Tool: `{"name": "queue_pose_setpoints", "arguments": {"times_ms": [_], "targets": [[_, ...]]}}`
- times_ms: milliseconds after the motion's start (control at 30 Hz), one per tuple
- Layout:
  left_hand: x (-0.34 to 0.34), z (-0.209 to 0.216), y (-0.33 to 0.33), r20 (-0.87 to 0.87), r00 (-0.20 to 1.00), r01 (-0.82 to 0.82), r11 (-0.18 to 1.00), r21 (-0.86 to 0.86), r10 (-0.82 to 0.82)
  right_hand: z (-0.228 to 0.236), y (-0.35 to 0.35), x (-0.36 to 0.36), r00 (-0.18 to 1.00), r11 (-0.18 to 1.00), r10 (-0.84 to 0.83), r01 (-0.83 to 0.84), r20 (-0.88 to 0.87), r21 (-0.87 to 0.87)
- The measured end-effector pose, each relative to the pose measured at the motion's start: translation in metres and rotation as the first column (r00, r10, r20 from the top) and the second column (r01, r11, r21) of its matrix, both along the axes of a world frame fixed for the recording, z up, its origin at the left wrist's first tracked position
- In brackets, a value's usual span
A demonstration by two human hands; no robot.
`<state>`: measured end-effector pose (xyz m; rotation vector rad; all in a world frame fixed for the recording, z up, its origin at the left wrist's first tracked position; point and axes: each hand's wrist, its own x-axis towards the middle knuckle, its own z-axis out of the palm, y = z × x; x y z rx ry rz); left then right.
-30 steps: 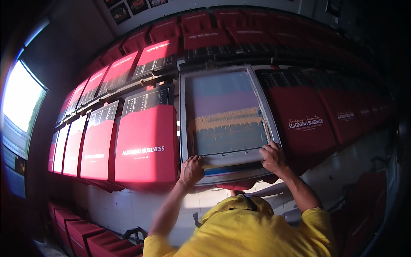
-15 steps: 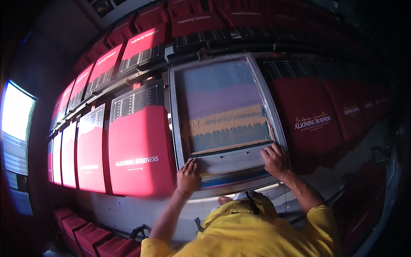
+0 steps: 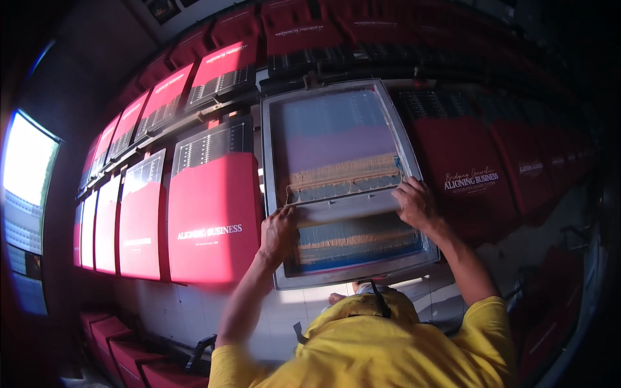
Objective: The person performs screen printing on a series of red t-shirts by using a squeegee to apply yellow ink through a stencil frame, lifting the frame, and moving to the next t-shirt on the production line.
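Observation:
A wide, pale squeegee (image 3: 343, 207) lies across the screen-printing frame (image 3: 354, 277), between my two hands. My left hand (image 3: 278, 229) is closed on its left end, near the frame's left rail. At the other end my right hand (image 3: 417, 204) grips it, fingers curled over the top. Beyond the squeegee, tan ink (image 3: 346, 169) spreads in a ragged band over the bluish mesh (image 3: 326, 116). On the near side, a thinner streaky band of tan ink crosses the mesh. The squeegee hides the mesh beneath it, and its blade edge cannot be seen.
Red shirts on dark boards stand left (image 3: 213, 220) and right (image 3: 469, 168) of the frame, with white lettering. Another row (image 3: 223, 64) lies beyond a metal rail. Red fabric pieces (image 3: 119, 343) hang at lower left. A bright window (image 3: 29, 161) is far left.
Both hands have pushed the squeegee away from me, up the screen. More of the near mesh and its streaky ink band now shows, while the ink area beyond has narrowed.

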<state>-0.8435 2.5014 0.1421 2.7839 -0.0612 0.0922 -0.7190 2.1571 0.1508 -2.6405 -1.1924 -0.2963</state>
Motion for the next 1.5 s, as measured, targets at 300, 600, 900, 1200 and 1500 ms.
{"name": "queue_pose_setpoints", "arguments": {"times_ms": [300,600,900,1200,1500], "targets": [[-0.13,-0.028,-0.046,0.074,0.996,0.037,0.993,0.11,-0.045,-0.023,-0.045,-0.125,0.999,0.999,-0.033,0.034,-0.028,0.013],[-0.026,-0.042,-0.002,0.165,0.983,0.067,0.992,0.111,-0.085,-0.034,-0.007,-0.03,0.998,0.998,-0.052,0.051,-0.024,-0.021],[0.079,-0.002,0.029,-0.151,0.988,0.022,0.999,0.04,-0.016,-0.006,0.026,0.067,0.988,0.997,-0.031,0.02,-0.152,-0.075],[-0.023,0.015,-0.005,-0.006,1.0,0.021,0.998,0.061,-0.021,0.017,-0.01,-0.028,0.999,0.999,-0.035,0.035,0.012,0.004],[-0.139,-0.038,-0.051,0.087,0.996,0.024,0.997,0.076,-0.03,-0.052,-0.049,-0.146,0.987,0.995,-0.098,0.092,0.128,0.049]]}}
